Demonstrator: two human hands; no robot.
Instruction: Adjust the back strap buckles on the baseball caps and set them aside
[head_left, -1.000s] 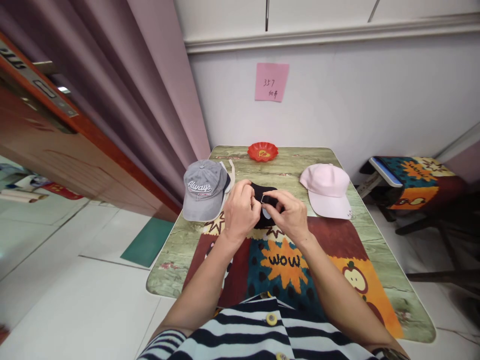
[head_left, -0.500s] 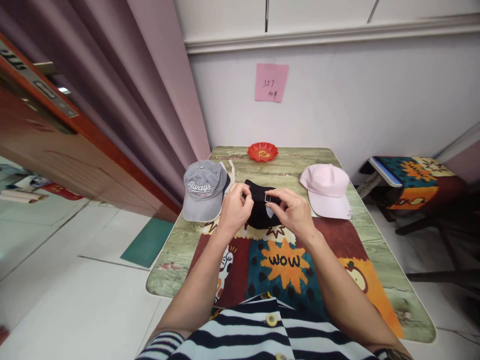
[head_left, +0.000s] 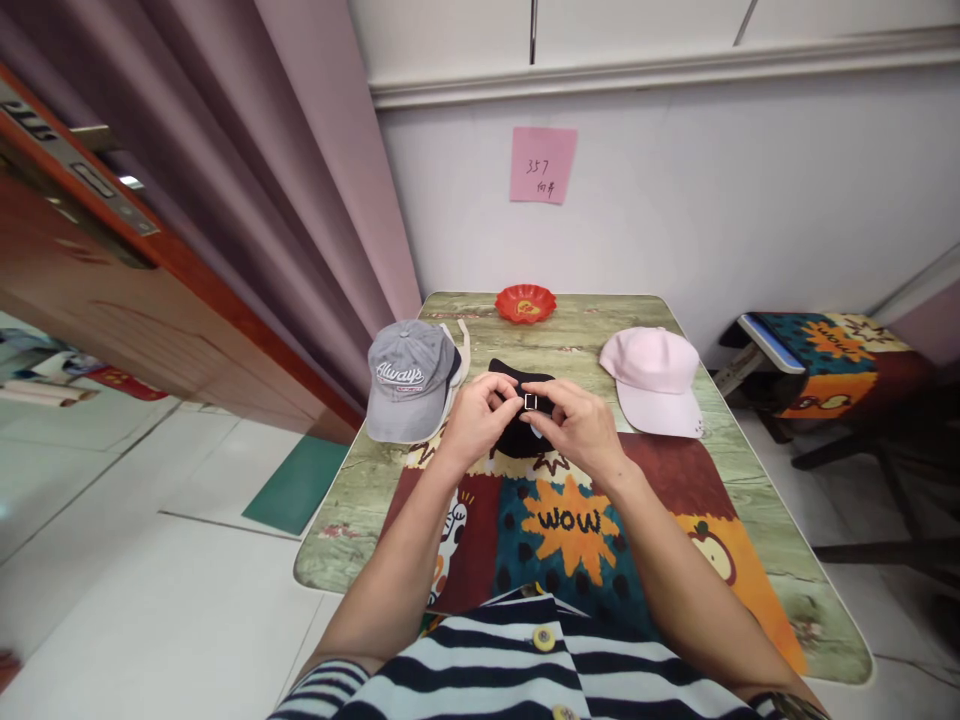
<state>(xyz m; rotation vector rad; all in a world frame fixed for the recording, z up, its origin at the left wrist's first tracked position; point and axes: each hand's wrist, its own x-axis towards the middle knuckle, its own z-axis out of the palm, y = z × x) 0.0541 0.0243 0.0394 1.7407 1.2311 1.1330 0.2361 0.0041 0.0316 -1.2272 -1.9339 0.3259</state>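
Between two caps (head_left: 409,390) (head_left: 651,380), the right hand (head_left: 585,425) pinches one black cap's (head_left: 517,438) buckle (head_left: 531,402), the left hand (head_left: 478,425) apparently its strap (head_left: 544,403).

Hand clearance above the tabletop (head_left: 592,318)
The gray cap (head_left: 405,385) is blocking the left side, the black cap (head_left: 519,438) the middle; bare tabletop is leaving a passage between red dish (head_left: 505,304) and pink cap (head_left: 651,375)
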